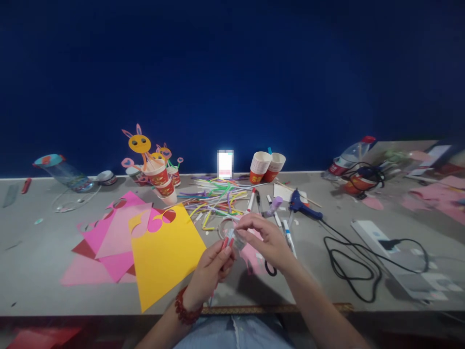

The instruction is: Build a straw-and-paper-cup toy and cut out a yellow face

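Observation:
My left hand (216, 264), with a red bead bracelet on its wrist, is closed around some thin red and pale straws (225, 241). My right hand (264, 238) is bent over the tips of these straws, thumb and fingers pinched together. Between the hands is a small translucent piece (239, 242) that looks like clear plastic or tape; blur hides its exact kind. Below the right hand lies pink paper (251, 257), beside a black scissors handle (271, 268).
Coloured paper sheets (167, 257) lie left, near paper cups with bunny-face cutouts (140, 143). Scattered pipe cleaners (218, 194), stacked cups (260, 167) and a lit phone (225, 165) are behind. Right are markers (289, 237), a blue glue gun (301, 206) and a corded power strip (385, 252).

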A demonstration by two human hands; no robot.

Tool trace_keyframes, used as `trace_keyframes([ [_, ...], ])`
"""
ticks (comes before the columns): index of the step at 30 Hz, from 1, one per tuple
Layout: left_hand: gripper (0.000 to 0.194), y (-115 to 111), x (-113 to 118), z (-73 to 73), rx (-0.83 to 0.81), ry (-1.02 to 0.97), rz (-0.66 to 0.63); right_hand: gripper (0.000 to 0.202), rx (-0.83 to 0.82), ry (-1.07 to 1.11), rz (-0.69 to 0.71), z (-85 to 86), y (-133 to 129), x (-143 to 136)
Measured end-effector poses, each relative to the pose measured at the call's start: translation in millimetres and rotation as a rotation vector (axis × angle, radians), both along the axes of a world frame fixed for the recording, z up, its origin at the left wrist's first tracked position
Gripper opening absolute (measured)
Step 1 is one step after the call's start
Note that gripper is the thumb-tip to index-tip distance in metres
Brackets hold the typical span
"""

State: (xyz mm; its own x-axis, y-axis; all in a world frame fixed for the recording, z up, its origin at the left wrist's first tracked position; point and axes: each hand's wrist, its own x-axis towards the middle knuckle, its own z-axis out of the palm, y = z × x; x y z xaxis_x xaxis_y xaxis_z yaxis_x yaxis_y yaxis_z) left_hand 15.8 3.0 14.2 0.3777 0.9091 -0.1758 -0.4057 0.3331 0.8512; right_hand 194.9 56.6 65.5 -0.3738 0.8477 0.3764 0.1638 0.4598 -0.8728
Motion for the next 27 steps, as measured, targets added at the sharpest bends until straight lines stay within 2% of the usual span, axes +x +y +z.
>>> trace_keyframes([
  [6, 0.042, -1.7, 1.2, 4.8, 0.031, 0.05, -0.003, 0.031, -0.062, -0.183, 0.049, -9.7, 3.6, 4.7],
  [9, 0.044, -1.9, 2.4, 7.6, 0.048, 0.102, -0.052, 0.039, -0.096, -0.214, 0.064, -12.5, 5.7, 3.3],
  [11, 0.045, -1.7, 2.4, 8.1, 0.04, 0.12, -0.087, 0.041, -0.174, -0.221, 0.059, -12.4, 7.5, 2.0],
  [17, 0.046, 1.6, -1.8, 0.4, 0.069, 0.141, -0.162, 0.038, -0.486, -0.1, 0.09, -7.5, 11.1, -1.8],
  [23, 0.047, 6.2, -7.6, 0.6, 0.075, 0.139, -0.321, 0.037, -0.626, 0.032, 0.175, -6.6, 13.5, -2.0],
  [27, 0.048, 7.9, -8.4, 4.6, 0.077, 0.165, -0.401, 0.038, -0.642, 0.003, 0.229, -6.6, 17.5, -0.4],
])
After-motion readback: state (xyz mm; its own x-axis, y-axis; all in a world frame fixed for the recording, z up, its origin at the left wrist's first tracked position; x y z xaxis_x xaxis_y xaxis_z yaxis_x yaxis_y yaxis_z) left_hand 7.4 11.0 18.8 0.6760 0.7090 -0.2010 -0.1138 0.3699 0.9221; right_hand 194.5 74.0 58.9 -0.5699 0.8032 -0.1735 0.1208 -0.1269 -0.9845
